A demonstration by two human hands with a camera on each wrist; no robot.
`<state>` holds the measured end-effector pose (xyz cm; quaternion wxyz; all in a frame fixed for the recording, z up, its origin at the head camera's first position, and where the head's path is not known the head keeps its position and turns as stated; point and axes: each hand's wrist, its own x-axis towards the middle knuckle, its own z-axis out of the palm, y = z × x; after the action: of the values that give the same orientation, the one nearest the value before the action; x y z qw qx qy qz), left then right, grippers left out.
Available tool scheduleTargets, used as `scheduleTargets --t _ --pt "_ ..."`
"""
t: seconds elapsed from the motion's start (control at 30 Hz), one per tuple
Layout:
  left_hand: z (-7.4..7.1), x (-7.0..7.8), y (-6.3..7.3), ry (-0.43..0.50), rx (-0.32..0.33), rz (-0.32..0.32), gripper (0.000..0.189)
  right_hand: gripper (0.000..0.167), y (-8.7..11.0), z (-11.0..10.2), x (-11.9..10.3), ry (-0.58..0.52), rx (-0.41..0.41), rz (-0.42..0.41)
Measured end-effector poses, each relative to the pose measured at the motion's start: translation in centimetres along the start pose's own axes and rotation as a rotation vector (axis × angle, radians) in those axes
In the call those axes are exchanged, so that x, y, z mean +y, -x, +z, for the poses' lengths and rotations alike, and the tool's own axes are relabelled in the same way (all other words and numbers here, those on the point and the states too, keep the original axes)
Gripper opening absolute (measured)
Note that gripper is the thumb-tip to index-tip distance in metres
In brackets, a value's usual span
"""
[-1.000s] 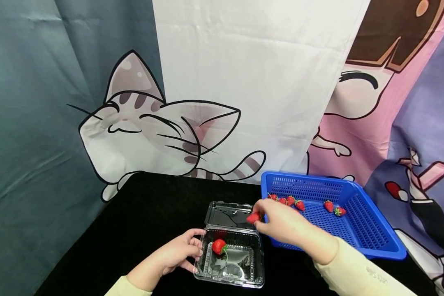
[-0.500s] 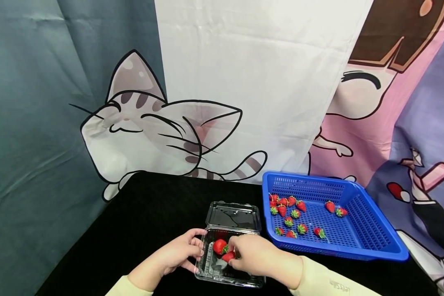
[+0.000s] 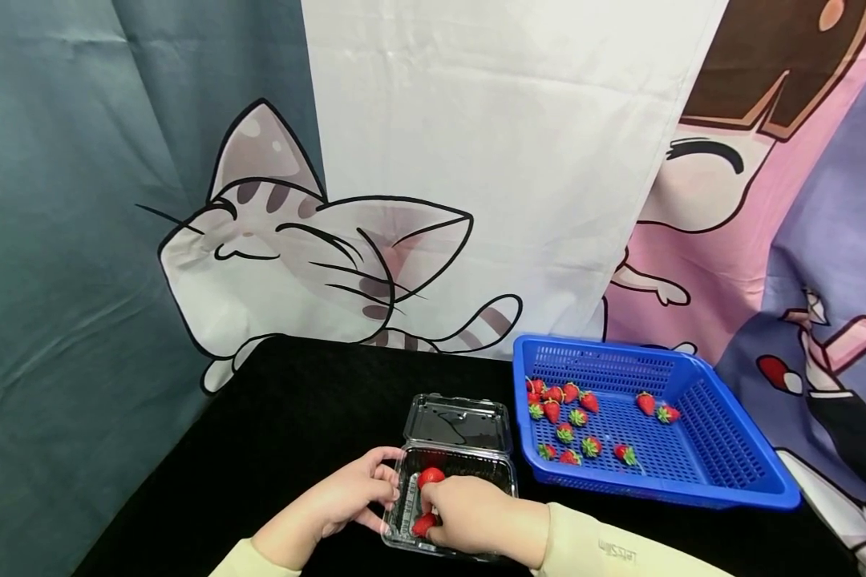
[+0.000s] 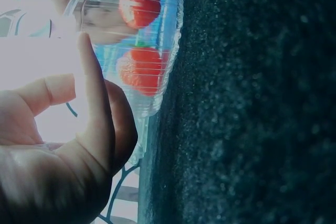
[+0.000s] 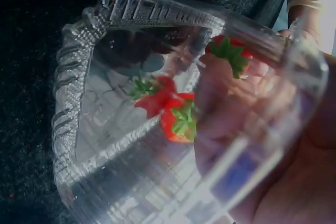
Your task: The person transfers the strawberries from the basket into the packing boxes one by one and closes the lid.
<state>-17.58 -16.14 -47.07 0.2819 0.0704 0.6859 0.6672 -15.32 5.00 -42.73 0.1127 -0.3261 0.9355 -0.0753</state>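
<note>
A clear plastic clamshell box (image 3: 409,509) stands in front of me, its lid (image 3: 458,421) folded back. My left hand (image 3: 354,493) rests against the box's left wall, fingers spread along it. My right hand (image 3: 476,513) reaches inside and pinches a strawberry (image 3: 424,526) low in the near left part. Just beyond lies another strawberry (image 3: 430,478). Through the wall, the left wrist view shows a strawberry (image 4: 140,71) beside a second red one. In the right wrist view green caps show on the strawberries (image 5: 179,121); fingers partly hide them.
To the right, a blue plastic basket (image 3: 743,437) holds several strawberries (image 3: 564,433), mostly at its left side. Black cloth (image 3: 296,409) covers the table. Behind hangs a printed curtain (image 3: 418,144) with a cartoon cat.
My right hand has carried a strawberry from the basket's left edge into the clear box, then toward its near side. My left hand has stayed at the box's left wall.
</note>
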Motion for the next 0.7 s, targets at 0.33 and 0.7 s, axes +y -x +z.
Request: scheduleTargets --t 0.33,0.7 --pt "-0.02 -0.17 -0.09 0.004 -0.003 0.003 0.070 0.015 -0.85 0.50 -0.33 -0.043 -0.022 0.005" --pt "-0.10 0.00 -0.02 0.008 -0.011 0.004 0.069 0.015 -0.71 0.64 -0.64 -0.031 0.003 0.002"
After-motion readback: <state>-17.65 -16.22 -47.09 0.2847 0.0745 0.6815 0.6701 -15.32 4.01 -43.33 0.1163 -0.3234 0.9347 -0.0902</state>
